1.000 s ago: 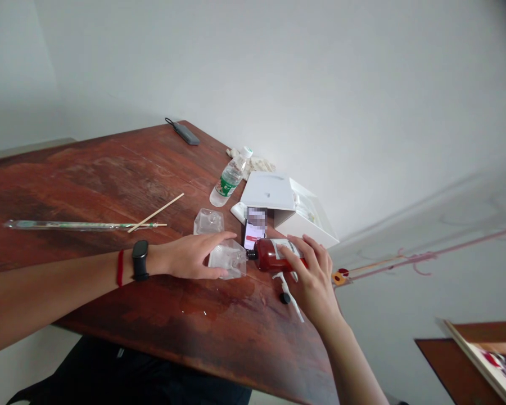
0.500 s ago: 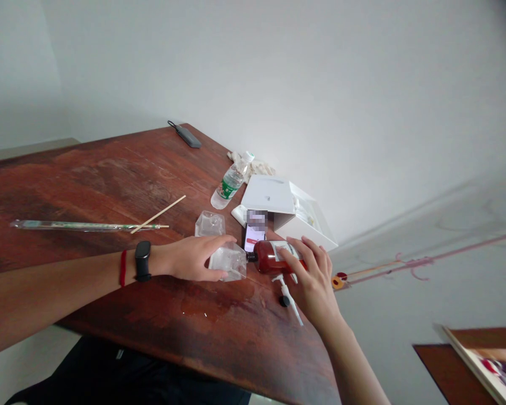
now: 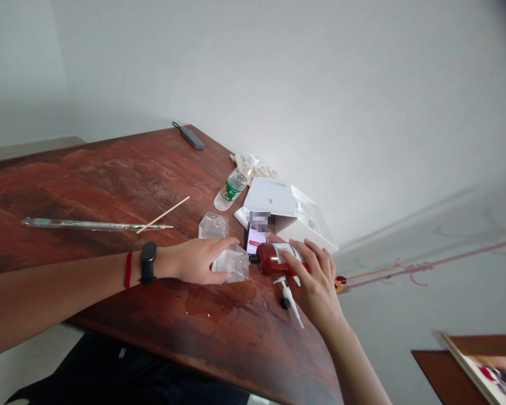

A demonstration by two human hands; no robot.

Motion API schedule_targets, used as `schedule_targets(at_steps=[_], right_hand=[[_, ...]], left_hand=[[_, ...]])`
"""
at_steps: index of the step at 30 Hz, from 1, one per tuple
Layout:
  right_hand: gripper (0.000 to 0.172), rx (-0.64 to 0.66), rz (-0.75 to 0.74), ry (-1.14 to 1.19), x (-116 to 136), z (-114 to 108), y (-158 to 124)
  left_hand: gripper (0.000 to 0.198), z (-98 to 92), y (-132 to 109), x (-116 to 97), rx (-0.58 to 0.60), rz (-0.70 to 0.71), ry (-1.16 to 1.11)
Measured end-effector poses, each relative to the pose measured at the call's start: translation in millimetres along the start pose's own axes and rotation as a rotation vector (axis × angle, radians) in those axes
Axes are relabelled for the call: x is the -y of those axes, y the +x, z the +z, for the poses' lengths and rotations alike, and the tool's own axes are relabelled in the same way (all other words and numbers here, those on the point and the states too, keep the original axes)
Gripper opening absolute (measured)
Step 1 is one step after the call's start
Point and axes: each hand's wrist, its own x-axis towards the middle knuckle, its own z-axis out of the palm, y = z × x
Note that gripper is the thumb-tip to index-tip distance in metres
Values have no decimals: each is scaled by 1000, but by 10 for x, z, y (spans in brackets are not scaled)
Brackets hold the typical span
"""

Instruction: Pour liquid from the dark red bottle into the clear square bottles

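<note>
My left hand [image 3: 196, 260] is closed round a clear plastic cup [image 3: 235, 264], thumb and fingers on its sides. With my right hand [image 3: 314, 275] I grip a red bottle [image 3: 270, 259] with a pale label, tipped onto its side. Its black neck [image 3: 254, 259] points left and meets the rim of the cup. A second clear plastic cup [image 3: 213, 225] stands just behind my left hand. Below the bottle lies a white pump head [image 3: 290, 304] with a black collar [image 3: 285, 304]. Whether liquid is flowing I cannot make out.
A phone [image 3: 256, 239] leans against a white box [image 3: 270, 197]. Behind the cups stands a water bottle [image 3: 231, 188], with a cloth [image 3: 263, 169] beyond. Chopsticks, one wrapped [image 3: 88, 225], one bare [image 3: 164, 214], lie left. A wet patch [image 3: 202, 304] marks the wooden table [image 3: 109, 174].
The whole view has shifted slightly, so everything sits a little further right. My hands keep the same hold on the cup and the red bottle.
</note>
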Motion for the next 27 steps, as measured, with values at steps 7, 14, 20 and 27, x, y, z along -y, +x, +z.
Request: schedule_targets(at_steps=[7,14,20,27], right_hand=[[56,7,4,2,42,-35,43],[55,14,-4,-16,79,-91,89],[57,15,-8,-23,63,-84,90],[59,30,-12,-30,60,-94,98]], left_hand=[[62,-42,10,-23,25,-13,-17],[62,-88,2,-92,44,-32,-25],[52,-124,4,-130,56,-45,-30],[56,-116,1,-98,53,-36,-28]])
